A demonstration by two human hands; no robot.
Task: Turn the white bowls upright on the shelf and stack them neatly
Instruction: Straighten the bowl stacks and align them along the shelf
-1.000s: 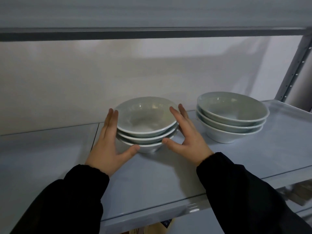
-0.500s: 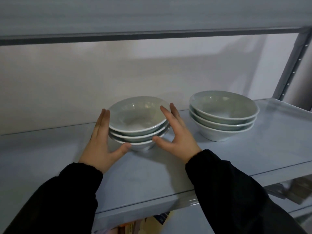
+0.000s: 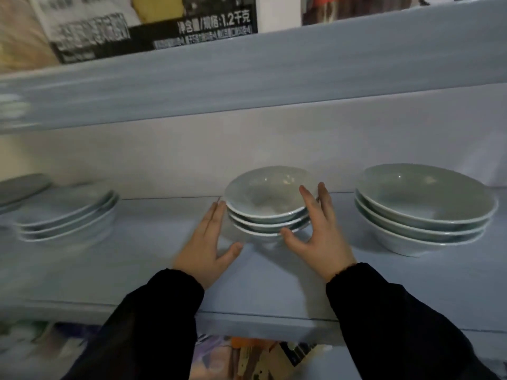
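A middle stack of three white bowls (image 3: 267,200) is sitting upright and nested on the pale shelf (image 3: 274,292). A right stack of three (image 3: 422,204) is standing apart from it, and a blurred left stack (image 3: 65,212) is resting farther off.

- The left sleeve (image 3: 142,325) is long and black, a plain dark fabric with soft folds, and shows over the shelf (image 3: 260,322) front edge.
- The right sleeve (image 3: 397,325) is the same black cloth, looser and wider below that edge.
- Each sleeve ends in a gathered cuff just past the shelf edge.
- The left hand (image 3: 204,250) and right hand (image 3: 321,242) are bare beyond the cuffs.
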